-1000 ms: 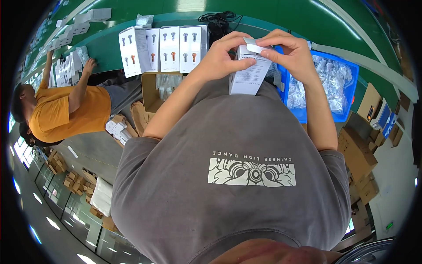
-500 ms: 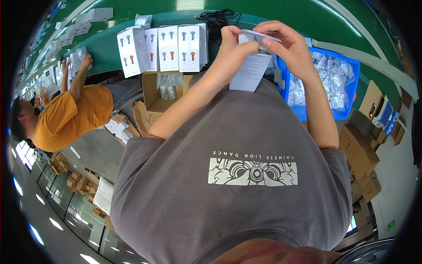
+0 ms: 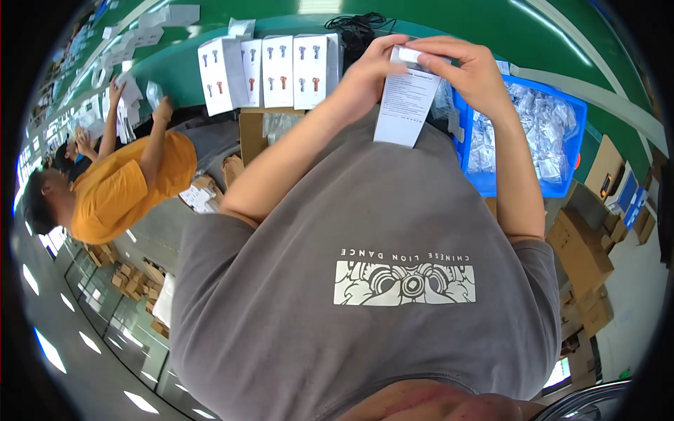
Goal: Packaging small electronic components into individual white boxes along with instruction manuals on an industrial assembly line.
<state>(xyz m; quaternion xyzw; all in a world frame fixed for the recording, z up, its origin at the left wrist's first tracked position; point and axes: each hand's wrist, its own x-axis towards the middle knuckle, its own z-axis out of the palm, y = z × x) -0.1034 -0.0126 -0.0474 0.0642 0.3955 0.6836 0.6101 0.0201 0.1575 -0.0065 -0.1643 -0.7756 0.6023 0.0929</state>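
Note:
Both hands are at the top end of a white printed cardboard box (image 3: 403,112), which stands tilted against my shirt front. My left hand (image 3: 372,76) grips its upper left side, the thumb smeared by motion at the top edge. My right hand (image 3: 469,76) is closed on the upper right corner, fingers over the top and thumb on the near edge. The box's end lies between the fingers, partly hidden by them. Left of my hands, several white boxes with earphone pictures (image 3: 282,74) stand in a row. A blue bin (image 3: 574,158) of small clear plastic packets (image 3: 544,126) is beside my right forearm.
A black cable bundle (image 3: 358,27) lies behind my left hand on the green table (image 3: 449,15). Below the row, an open brown carton (image 3: 253,137) holds clear packets. A co-worker in an orange shirt (image 3: 116,193) works at the left. Brown cartons (image 3: 579,245) are stacked at the right.
The raised flap at the box's top is now folded down under my fingers. My left thumb has moved toward the top edge. The co-worker's arms have shifted, and a clear packet now shows by their hand.

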